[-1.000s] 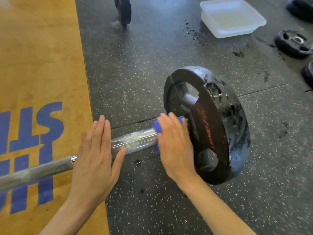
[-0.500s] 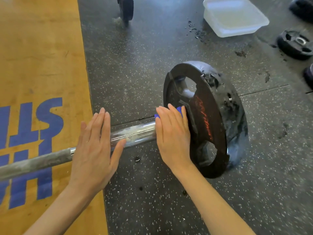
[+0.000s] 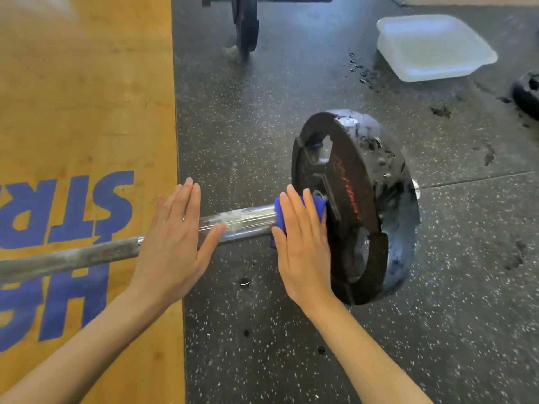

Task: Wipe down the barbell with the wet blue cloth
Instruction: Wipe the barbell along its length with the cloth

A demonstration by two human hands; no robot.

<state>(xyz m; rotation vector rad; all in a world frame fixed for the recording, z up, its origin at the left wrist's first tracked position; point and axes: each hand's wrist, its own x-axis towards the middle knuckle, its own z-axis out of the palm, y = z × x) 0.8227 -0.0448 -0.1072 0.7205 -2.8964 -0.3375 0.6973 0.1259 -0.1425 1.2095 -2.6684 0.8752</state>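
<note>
Hands (image 3: 303, 246) press blue cloth (image 3: 280, 217) against barbell (image 3: 245, 223).

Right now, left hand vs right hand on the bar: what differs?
The left hand lies bare on the barbell near the collar; the right hand presses the blue cloth onto it. The right sits against the weight plate; the left is farther from it. Both have straight fingers.

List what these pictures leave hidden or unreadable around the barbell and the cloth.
- Blue cloth, head view: mostly under the right hand.
- Barbell: far end cut off by the left edge; a stretch lies under the left hand.
- Weight plate: red lettering too blurred to read.
- White tub: contents not discernible.
</note>
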